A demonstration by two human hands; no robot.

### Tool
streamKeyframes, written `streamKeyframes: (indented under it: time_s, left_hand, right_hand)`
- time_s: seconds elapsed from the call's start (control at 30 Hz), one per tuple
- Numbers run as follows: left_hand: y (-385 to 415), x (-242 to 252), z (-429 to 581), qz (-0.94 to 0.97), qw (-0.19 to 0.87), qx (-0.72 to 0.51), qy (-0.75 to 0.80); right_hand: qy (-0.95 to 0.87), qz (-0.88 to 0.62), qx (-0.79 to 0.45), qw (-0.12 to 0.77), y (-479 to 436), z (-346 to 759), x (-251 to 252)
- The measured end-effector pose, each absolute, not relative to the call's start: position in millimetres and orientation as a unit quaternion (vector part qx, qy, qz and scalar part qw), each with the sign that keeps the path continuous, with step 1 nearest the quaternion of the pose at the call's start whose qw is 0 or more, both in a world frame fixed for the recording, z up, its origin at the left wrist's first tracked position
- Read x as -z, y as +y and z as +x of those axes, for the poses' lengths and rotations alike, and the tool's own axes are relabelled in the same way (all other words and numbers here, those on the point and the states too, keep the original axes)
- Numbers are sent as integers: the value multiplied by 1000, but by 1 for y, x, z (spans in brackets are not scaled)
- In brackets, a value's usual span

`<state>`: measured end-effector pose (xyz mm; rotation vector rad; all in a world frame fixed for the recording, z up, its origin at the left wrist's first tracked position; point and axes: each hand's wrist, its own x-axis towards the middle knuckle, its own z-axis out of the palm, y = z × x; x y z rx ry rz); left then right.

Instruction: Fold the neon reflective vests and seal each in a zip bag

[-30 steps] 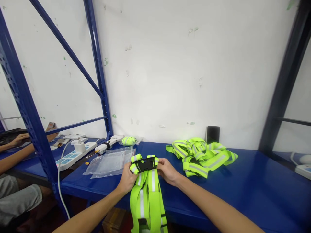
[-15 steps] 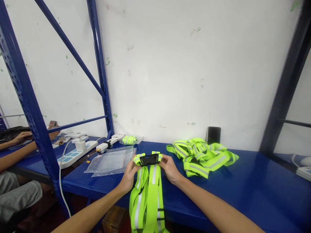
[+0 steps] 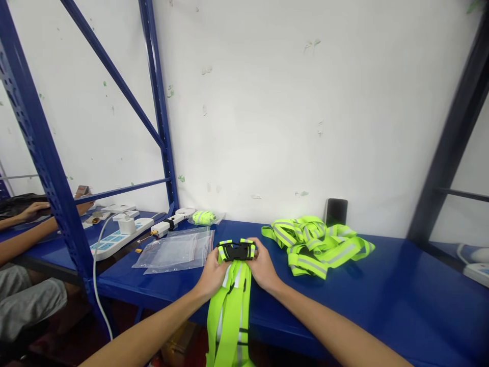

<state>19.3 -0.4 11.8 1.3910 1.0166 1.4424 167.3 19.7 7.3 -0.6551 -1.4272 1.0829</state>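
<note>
Between my two hands is a black side-release buckle (image 3: 236, 251) on a neon-yellow reflective strap (image 3: 229, 316). My left hand (image 3: 212, 270) is closed on the strap at the buckle's left end. At its right end my right hand (image 3: 263, 265) pinches the other side. The strap's long bands, with silver stripes and black sliders, hang down over the table's front edge. To the right of my right hand lies a loose heap of similar reflective straps (image 3: 321, 244) on the blue table (image 3: 382, 295).
Clear plastic bags (image 3: 175, 250) lie left of my hands, with a bagged roll of strap (image 3: 204, 218) behind them. A power strip (image 3: 122, 237) and cable sit by the blue rack post (image 3: 57, 168). A black phone-like object (image 3: 336, 211) leans on the wall. At far left are a co-worker's arms (image 3: 30, 239).
Both hands have drawn slightly closer together around the buckle, and my left hand has moved right. The hanging bands have shifted and bunched nearer each other.
</note>
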Motion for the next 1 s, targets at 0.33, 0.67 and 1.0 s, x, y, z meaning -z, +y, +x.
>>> streamKeyframes:
  time_s: [0.33,0.67,1.0]
  left_hand:
    - [6,11,23,520,429,-601,430]
    - [4,7,18,509,530,-558,385]
    - [-8,-17,17,439,696,-474,314]
  right_hand:
    - [-717,-289,-382,506,12,172,-5]
    - [-545,-248,-624,502,28,170,4]
    - [-654,-264,-436,559,21,177,-11]
